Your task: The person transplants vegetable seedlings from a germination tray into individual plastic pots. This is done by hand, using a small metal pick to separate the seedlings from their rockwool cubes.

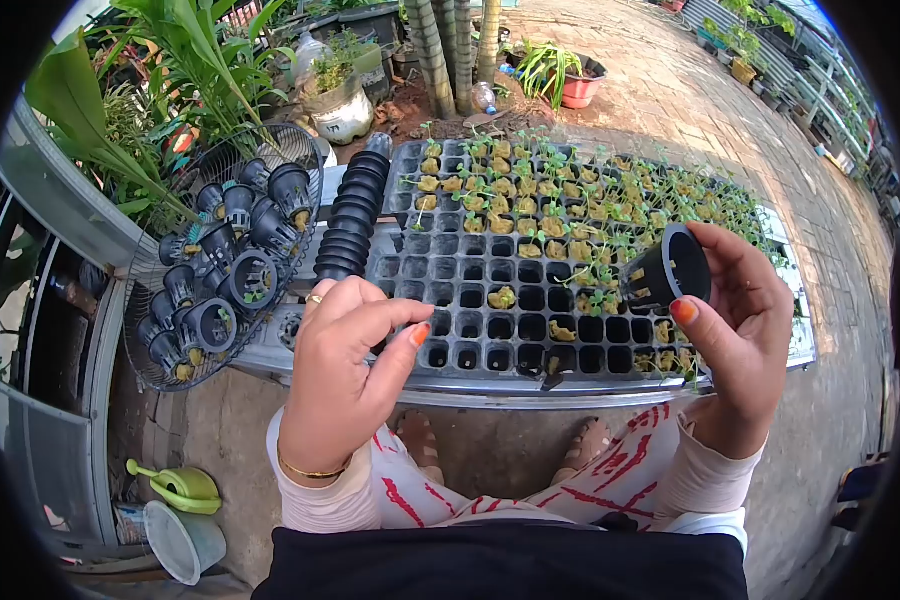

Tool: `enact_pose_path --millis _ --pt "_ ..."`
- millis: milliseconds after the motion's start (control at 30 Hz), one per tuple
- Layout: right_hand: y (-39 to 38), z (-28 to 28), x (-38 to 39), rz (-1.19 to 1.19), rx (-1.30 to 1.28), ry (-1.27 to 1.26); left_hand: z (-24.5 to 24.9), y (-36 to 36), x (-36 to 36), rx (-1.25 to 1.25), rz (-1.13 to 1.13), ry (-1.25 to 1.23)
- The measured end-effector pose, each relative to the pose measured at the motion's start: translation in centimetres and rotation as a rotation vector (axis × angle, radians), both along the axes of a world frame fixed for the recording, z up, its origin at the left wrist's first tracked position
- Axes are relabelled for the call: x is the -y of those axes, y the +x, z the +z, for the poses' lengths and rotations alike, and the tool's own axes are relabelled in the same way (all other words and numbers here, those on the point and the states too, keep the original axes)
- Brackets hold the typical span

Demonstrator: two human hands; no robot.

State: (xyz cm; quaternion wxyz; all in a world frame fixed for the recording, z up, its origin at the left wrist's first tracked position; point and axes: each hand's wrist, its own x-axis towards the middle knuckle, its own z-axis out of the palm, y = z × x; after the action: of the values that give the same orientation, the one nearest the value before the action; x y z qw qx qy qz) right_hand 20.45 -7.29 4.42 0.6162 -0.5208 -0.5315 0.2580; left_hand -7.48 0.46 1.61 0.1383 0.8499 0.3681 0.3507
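Note:
My right hand (745,320) grips a black net pot (652,278) between thumb and fingers, tilted with its rim toward me. The pot is over the right part of a black seedling tray (445,243). Over the tray's near left edge is my left hand (345,375), its thumb and index finger close but slightly apart, with nothing visible between them. Small green seedlings (690,195) in tan plugs fill many cells at the back and right. A single plug (501,297) sits among bare cells near the middle. Beyond my left hand lies a long stack of nested black net pots (352,215).
At the left, a wire basket (313,190) holds several net pots with plugs. A green watering can (185,490) and a pale bucket (185,545) stand on the floor at lower left. Potted plants and a red pot (582,88) stand behind the table.

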Motion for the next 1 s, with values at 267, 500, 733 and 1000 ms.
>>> enact_pose_path --millis 267,500,733,1000 --pt "-1.9 -0.2 0.1 0.284 -0.283 -0.051 0.3 2.2 1.7 0.096 -0.219 -0.119" --pt "-2.5 -0.8 -0.1 0.247 0.251 0.096 0.1 4.9 2.8 0.219 -0.2 -0.137" --pt "-4.1 -0.3 0.4 0.233 0.641 0.257 -1.1 4.9 1.6 0.287 -0.252 0.0" --pt "-5.2 -1.6 0.1 0.222 0.528 0.184 -1.4 4.4 1.5 0.368 -0.265 0.093"
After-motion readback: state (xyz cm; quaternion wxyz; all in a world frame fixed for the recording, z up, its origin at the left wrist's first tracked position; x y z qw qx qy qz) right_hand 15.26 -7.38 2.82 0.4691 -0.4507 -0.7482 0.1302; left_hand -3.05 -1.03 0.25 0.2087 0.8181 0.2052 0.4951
